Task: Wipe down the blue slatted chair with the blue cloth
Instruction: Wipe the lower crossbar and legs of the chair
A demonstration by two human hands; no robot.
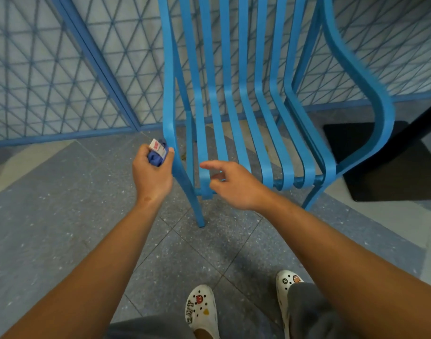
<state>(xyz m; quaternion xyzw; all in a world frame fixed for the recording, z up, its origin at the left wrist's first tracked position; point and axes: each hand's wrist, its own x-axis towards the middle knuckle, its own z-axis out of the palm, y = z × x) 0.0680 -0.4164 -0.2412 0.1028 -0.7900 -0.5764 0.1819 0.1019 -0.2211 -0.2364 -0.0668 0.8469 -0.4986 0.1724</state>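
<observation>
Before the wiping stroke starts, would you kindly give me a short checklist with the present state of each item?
1. Blue cloth in the left hand: ok, bunched in a closed grip.
2. Cloth against the chair: ok, at its left edge.
3. Cloth spread flat for wiping: not ok, balled up.
4. Right hand free: ok, open by the front slat ends.
5. Chair steady on the floor: cannot tell.
</observation>
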